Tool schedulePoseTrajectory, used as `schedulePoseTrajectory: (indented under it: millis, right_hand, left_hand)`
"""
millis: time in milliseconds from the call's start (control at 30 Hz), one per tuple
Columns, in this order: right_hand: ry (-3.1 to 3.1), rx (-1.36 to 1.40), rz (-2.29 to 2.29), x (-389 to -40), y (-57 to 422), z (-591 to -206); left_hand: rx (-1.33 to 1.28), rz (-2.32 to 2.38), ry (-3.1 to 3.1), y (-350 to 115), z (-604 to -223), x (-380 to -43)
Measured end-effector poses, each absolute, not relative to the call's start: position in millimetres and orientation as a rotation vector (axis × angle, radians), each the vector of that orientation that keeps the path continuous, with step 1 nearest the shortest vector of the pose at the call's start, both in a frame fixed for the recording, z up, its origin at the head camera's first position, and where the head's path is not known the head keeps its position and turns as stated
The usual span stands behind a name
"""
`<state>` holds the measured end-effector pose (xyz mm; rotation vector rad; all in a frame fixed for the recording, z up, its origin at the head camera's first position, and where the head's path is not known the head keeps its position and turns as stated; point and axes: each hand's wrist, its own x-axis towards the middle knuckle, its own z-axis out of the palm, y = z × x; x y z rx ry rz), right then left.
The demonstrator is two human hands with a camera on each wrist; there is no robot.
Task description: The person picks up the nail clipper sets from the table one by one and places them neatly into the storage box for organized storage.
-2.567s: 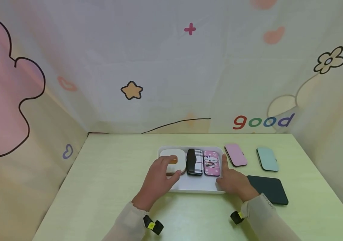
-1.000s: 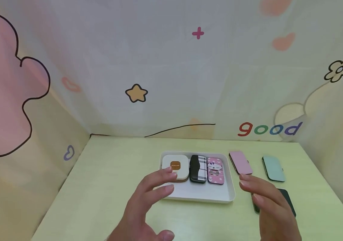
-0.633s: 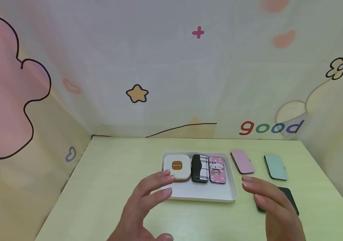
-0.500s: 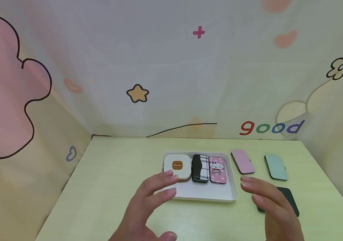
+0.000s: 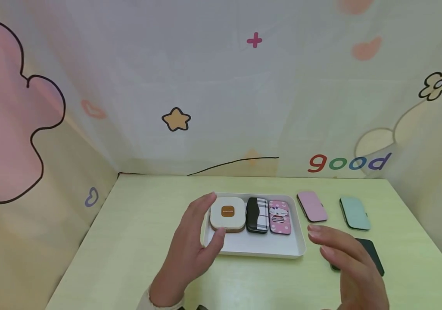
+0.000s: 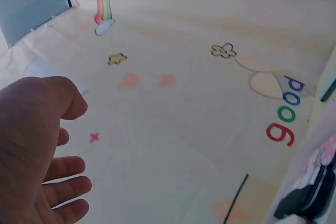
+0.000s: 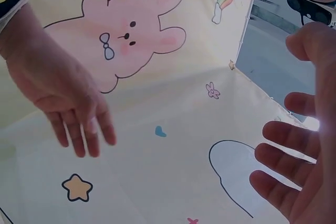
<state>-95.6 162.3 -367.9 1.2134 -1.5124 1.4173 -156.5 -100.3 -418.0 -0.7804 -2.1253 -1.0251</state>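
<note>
A white tray [image 5: 252,247] holds a square white manicure case [image 5: 228,219] with a brown label, a black-and-plaid case [image 5: 257,215] and a pink cartoon-print case [image 5: 280,217], side by side along its back. My left hand [image 5: 191,247] hovers at the tray's left end, thumb and fingers spread, overlapping the rim near the white case. Nothing is between its fingers; the left wrist view shows the same hand [image 6: 26,145] in the air. Raised in front of the tray's right side, my right hand [image 5: 356,262] has loosely bent, empty fingers and partly covers a dark flat case [image 5: 372,256].
On the table [image 5: 135,241], right of the tray, lie a pink case [image 5: 312,206] and a mint-green case [image 5: 355,213]. A printed curtain [image 5: 221,86] rises behind the table's back edge and along both sides.
Both hands came off the tray and rose toward me. Since then the left hand has moved forward again to the tray's left end; the right hand stays raised. The cases keep their places.
</note>
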Motion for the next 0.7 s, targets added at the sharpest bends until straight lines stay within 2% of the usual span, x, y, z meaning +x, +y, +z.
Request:
schedulePoseTrajectory:
  millis: [367,533,700]
  right_hand:
    - [-1.653,1.158,1.423,-93,160,-365]
    - [-1.695,1.138,1.323,-95,164,-367]
    - [-1.717,1.132,1.283,-99,166,-369]
  left_hand:
    - [-0.342,-0.874,-2.652,-111,-489,-205]
    - [-0.297,-0.825,-2.840,-112,-524,-219]
    - [-0.262,-0.838,-2.989,-110,-542,-224]
